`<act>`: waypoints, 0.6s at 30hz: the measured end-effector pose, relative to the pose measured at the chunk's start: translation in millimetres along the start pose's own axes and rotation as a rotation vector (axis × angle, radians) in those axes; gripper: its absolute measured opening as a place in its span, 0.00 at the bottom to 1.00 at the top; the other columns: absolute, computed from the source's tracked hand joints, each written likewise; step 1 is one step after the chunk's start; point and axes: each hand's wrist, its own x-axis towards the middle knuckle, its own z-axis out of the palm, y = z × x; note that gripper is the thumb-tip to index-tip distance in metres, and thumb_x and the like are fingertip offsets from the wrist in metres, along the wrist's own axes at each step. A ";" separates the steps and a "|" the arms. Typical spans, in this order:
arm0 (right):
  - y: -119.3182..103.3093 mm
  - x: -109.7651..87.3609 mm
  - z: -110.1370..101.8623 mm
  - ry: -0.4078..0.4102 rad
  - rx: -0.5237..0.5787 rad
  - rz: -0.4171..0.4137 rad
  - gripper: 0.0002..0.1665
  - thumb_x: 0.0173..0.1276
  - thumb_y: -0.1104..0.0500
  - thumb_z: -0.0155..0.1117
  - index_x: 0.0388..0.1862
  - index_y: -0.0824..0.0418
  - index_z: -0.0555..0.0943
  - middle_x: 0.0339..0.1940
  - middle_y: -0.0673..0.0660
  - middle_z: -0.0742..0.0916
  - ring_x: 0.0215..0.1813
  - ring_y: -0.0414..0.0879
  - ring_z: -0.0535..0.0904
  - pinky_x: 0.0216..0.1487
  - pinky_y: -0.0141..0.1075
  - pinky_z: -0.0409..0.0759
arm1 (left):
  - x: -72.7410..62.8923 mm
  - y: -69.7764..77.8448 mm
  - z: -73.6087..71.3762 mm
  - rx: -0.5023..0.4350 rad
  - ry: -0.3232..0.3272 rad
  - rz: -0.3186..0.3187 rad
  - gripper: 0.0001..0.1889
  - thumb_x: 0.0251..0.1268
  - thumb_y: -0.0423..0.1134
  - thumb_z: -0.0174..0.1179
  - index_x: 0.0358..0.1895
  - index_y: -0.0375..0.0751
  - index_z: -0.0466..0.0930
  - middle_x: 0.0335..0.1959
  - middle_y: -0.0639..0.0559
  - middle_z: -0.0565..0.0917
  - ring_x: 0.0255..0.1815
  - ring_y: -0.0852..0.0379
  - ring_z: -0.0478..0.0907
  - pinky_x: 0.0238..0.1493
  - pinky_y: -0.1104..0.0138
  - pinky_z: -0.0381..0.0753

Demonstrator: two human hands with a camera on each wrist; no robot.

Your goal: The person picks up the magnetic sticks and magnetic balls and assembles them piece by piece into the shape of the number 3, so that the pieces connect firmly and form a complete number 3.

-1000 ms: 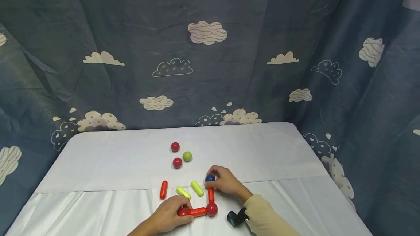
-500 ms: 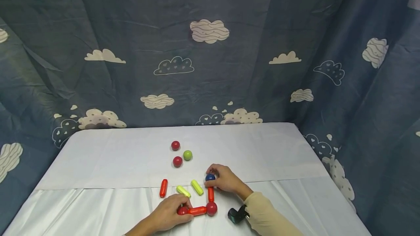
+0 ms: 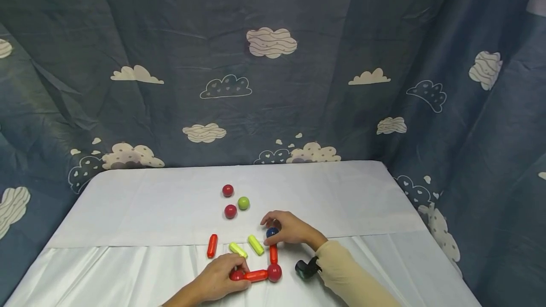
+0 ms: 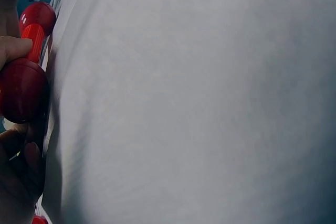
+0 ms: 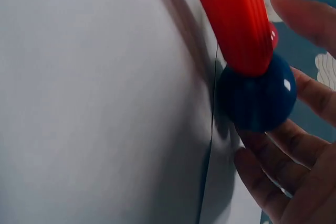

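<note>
An L-shaped chain of toy balls and rods lies on the white cloth in the head view. My left hand [image 3: 219, 276] pinches the red ball [image 3: 237, 275] at its left end, thumb near the joint. From there a red rod [image 3: 256, 276] runs to a corner red ball [image 3: 275, 273], and a second red rod [image 3: 273, 254] leads away to a blue ball [image 3: 272, 233]. Around that blue ball, my right hand [image 3: 291, 229] has loosened fingers. In the right wrist view its thumb [image 5: 307, 22] stands apart from the blue ball [image 5: 257, 98], while other fingers lie behind it.
Farther back sit two red balls [image 3: 228, 191] and a green ball [image 3: 243, 203]. A loose red rod [image 3: 212, 246] and two yellow-green rods [image 3: 256, 245] lie just beyond the left hand. A dark cloud-print curtain [image 3: 273, 108] hangs behind the table.
The right hand's fingers have spread from their grip on the blue ball, and the hand has shifted slightly away and left. The left hand keeps its hold; the chain has barely moved.
</note>
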 end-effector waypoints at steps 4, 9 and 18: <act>-6.5 6.6 2.6 -0.055 -0.036 -0.031 0.28 0.51 0.55 0.78 0.51 0.56 0.80 0.41 0.48 0.82 0.42 0.40 0.74 0.48 0.34 0.74 | 0.9 -0.4 -0.3 -0.009 -0.012 -0.018 0.10 0.57 0.54 0.66 0.34 0.58 0.76 0.32 0.68 0.72 0.35 0.67 0.66 0.35 0.69 0.65; -11.4 16.2 6.1 -0.139 -0.071 -0.030 0.27 0.50 0.56 0.79 0.51 0.53 0.80 0.35 0.45 0.81 0.37 0.37 0.73 0.43 0.30 0.73 | 1.2 -1.8 -0.9 -0.019 -0.006 -0.004 0.10 0.57 0.54 0.66 0.34 0.57 0.76 0.32 0.68 0.72 0.34 0.67 0.67 0.35 0.69 0.65; -15.2 28.3 11.4 -0.207 -0.076 -0.035 0.22 0.49 0.60 0.78 0.45 0.50 0.83 0.27 0.47 0.80 0.29 0.36 0.70 0.32 0.27 0.68 | 2.2 -3.1 -0.6 -0.019 -0.005 0.010 0.09 0.56 0.53 0.66 0.33 0.57 0.77 0.31 0.69 0.72 0.34 0.68 0.67 0.35 0.70 0.65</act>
